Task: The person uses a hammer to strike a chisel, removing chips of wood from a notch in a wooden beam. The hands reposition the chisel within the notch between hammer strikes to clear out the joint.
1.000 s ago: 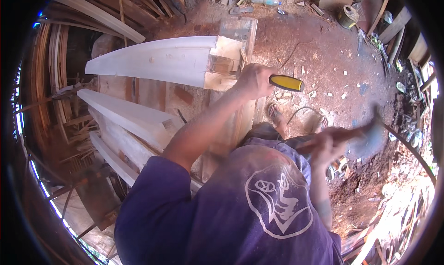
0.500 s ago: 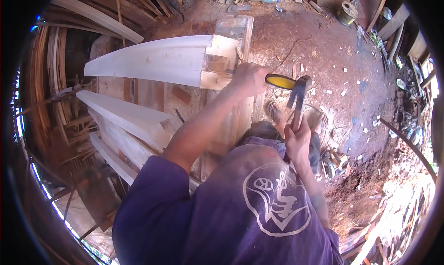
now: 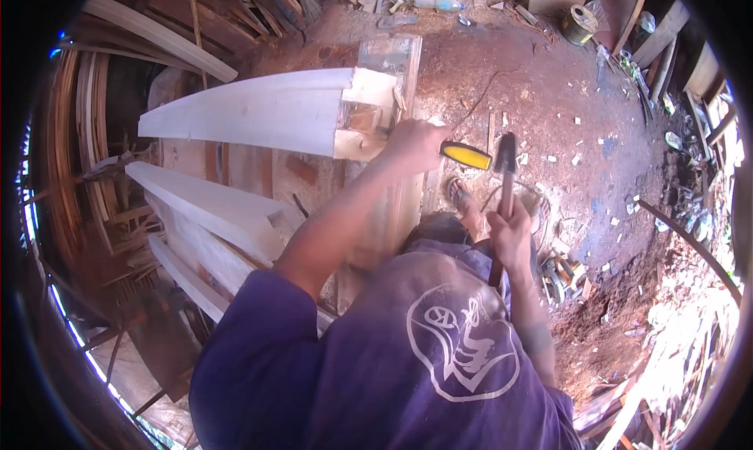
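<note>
My left hand point(image 3: 417, 145) is closed around a chisel with a yellow-and-black handle point(image 3: 466, 155), its blade end hidden at the notched, pale end point(image 3: 365, 89) of a long white shaped timber point(image 3: 243, 112). My right hand point(image 3: 508, 232) grips a hammer by its wooden handle, the dark head point(image 3: 506, 153) upright just right of the chisel's handle end. The timber rests on a worn wooden bench point(image 3: 388, 51). More white timbers point(image 3: 204, 195) lie below it on the left, one with a notch at its near end.
Stacked planks point(image 3: 78, 136) line the left side. Wood chips and scraps lie on the dirt floor point(image 3: 565, 97), with a plastic bottle point(image 3: 439, 3) and a round tin point(image 3: 580, 24) at the back. A curved strip point(image 3: 690, 246) and offcuts are at the right, my sandaled feet point(image 3: 463, 199) below my hands.
The hammer swung in from the far right to beside the chisel's handle about half a second ago, and now sits slightly lower. My left hand has shifted slightly left in the picture, still holding the chisel.
</note>
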Available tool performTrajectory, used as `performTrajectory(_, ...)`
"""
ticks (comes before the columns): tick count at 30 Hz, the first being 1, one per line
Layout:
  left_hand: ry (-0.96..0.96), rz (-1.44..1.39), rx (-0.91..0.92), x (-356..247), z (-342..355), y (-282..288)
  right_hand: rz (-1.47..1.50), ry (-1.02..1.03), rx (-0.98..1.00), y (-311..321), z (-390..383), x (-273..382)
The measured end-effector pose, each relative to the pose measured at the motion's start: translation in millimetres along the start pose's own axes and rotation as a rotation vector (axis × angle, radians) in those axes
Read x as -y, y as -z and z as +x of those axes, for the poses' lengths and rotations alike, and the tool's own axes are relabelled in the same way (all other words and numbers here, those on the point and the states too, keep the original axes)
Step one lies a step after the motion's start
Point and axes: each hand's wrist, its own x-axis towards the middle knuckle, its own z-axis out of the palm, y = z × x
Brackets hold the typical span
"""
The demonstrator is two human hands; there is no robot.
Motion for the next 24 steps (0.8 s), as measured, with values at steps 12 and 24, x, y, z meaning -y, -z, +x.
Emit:
performTrajectory(12, 0.025, -0.039, -0.01, -2.5, -1.6, -4.1, 0.041, 0.181, -0.12, -51.3, -8.1, -48.3)
performTrajectory(24, 0.029, -0.061, -0.064, 9.8, -3.4, 0.4, 0.333, -0.065, 0.03, -33.7, 0.2, -18.3)
